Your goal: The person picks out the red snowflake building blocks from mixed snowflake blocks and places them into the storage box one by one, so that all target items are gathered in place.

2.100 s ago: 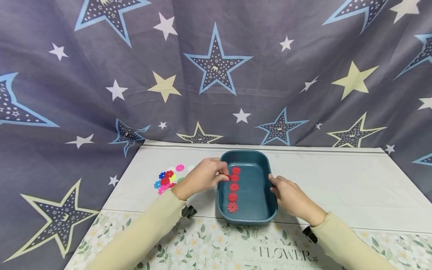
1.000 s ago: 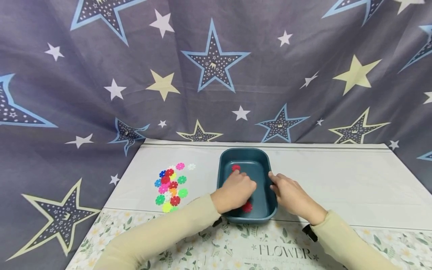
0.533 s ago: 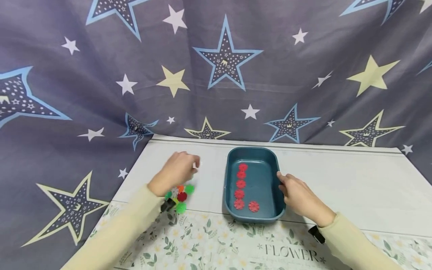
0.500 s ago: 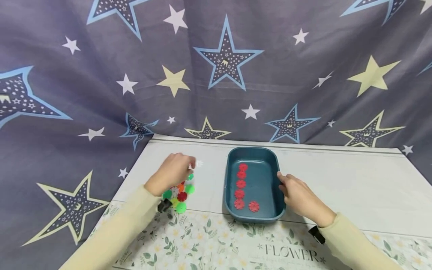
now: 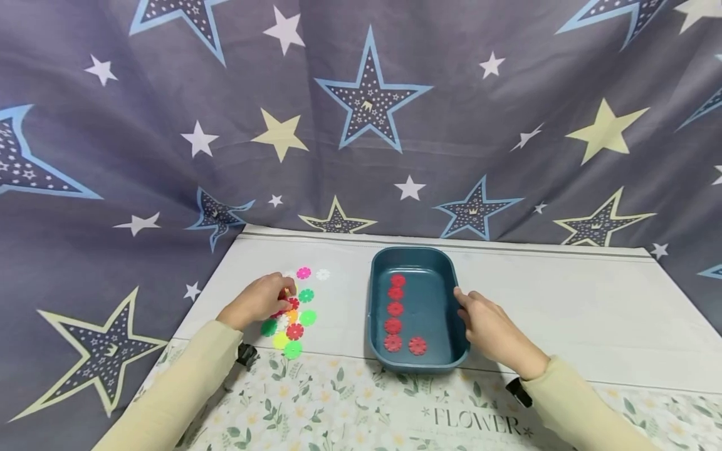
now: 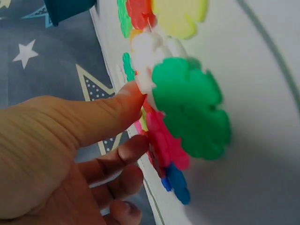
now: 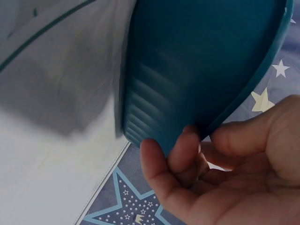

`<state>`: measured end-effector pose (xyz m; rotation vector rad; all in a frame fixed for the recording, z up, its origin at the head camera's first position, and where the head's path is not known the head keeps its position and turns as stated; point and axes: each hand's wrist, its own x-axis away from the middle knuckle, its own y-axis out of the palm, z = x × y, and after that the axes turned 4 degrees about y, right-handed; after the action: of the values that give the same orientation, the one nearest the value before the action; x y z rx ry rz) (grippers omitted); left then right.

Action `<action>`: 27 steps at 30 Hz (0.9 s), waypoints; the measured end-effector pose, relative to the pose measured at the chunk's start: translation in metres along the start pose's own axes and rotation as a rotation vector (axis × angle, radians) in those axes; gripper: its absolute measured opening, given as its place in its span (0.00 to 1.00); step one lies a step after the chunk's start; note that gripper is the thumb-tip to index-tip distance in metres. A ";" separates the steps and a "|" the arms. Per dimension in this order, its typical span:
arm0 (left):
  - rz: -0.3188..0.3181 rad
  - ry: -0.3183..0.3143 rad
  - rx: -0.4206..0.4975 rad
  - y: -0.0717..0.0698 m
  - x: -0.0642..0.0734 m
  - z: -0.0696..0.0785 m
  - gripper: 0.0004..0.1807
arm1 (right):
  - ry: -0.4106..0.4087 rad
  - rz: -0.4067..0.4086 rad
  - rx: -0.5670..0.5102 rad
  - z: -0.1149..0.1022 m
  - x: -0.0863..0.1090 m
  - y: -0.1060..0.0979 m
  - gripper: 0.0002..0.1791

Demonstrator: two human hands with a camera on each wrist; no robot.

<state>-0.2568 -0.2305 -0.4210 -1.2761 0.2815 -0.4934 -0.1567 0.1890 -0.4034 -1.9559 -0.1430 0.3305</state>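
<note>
My left hand (image 5: 261, 299) is at the pile of snowflake-shaped plastic discs. Its thumb and fingertips lie right by a red disc (image 5: 292, 303), with a gap between them in the left wrist view. A green disc (image 6: 192, 108) and a pink disc (image 6: 166, 140) lie close to the fingertips there. My right hand (image 5: 491, 322) holds the right rim of a dark teal plastic tub (image 5: 457, 338), thumb on the rim and fingers against the outer wall. Inside, several red discs (image 5: 395, 309) form a column along the left side, with one red disc (image 5: 417, 346) beside its near end.
A white disc (image 5: 323, 274) and a magenta disc (image 5: 303, 272) lie at the pile's far edge, and green discs (image 5: 308, 317) at its right. The table has a white cloth (image 5: 564, 300) and a floral front strip (image 5: 338, 407). A star-patterned curtain (image 5: 338, 169) hangs behind.
My left hand has put a red disc in the tub beside the column's near end, then moved left to the pile and in among the discs. My right hand has stayed on the rim.
</note>
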 end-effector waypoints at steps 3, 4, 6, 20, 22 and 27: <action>-0.040 -0.014 -0.007 -0.001 0.000 0.002 0.09 | -0.001 0.009 -0.001 -0.001 -0.001 0.002 0.24; -0.053 -0.020 -0.014 -0.002 0.000 0.003 0.10 | -0.004 0.013 0.001 -0.002 -0.001 0.002 0.24; -0.079 -0.026 -0.031 -0.003 0.001 0.005 0.11 | -0.009 0.020 0.008 -0.002 -0.001 0.003 0.23; 0.016 0.104 0.063 -0.002 0.000 -0.002 0.12 | -0.019 0.023 0.025 0.001 0.000 0.004 0.25; 0.047 0.150 0.062 -0.004 0.001 -0.001 0.11 | -0.023 0.028 0.026 0.001 0.000 0.004 0.24; 0.147 0.243 0.050 -0.012 0.001 0.015 0.07 | -0.024 0.033 0.022 0.001 0.000 0.004 0.24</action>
<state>-0.2510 -0.2211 -0.4049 -1.1372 0.5600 -0.5262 -0.1571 0.1887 -0.4073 -1.9349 -0.1216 0.3758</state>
